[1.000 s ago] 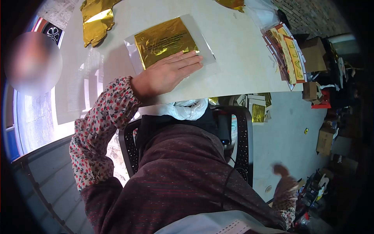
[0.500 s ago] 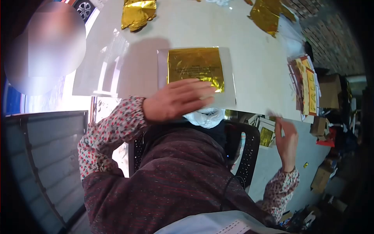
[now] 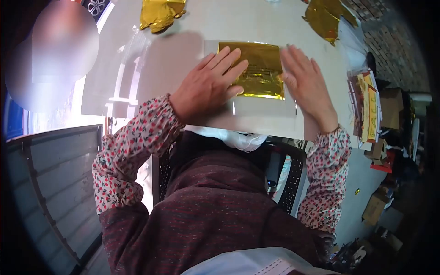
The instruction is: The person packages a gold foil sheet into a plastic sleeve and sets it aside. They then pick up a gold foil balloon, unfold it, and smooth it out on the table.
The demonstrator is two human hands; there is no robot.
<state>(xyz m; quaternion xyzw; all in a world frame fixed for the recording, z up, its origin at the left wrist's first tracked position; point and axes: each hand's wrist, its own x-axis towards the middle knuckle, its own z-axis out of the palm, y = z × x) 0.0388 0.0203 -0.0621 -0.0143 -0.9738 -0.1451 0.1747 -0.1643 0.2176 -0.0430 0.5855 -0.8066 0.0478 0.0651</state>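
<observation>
The bare right hand (image 3: 309, 82) is now reaching over the table, at the right edge of the flat, square gold foil packet (image 3: 261, 75); one second ago it was hanging low beside the chair. The bare left hand (image 3: 208, 85) is still staying at the packet, but is now covering its left side instead of its lower edge. The packet is lying inside a wider clear plastic sleeve (image 3: 268, 114), on the pale table (image 3: 243, 23) in front of the person.

The left fingers are hiding part of the packet, and its small print is not being readable. How firmly both hands are pressing, I cannot tell. The upper frame edge is cutting off a crumpled gold foil piece (image 3: 160, 16) at the far left.

The two hands are keeping apart, palms down, flat and with fingers extended, gripping nothing. Both forearms, in white sleeves with red flowers (image 3: 327, 169), are pointing forward. Farther right, flat printed yellow-and-brown cards (image 3: 368, 107) are lying near the table's edge.
</observation>
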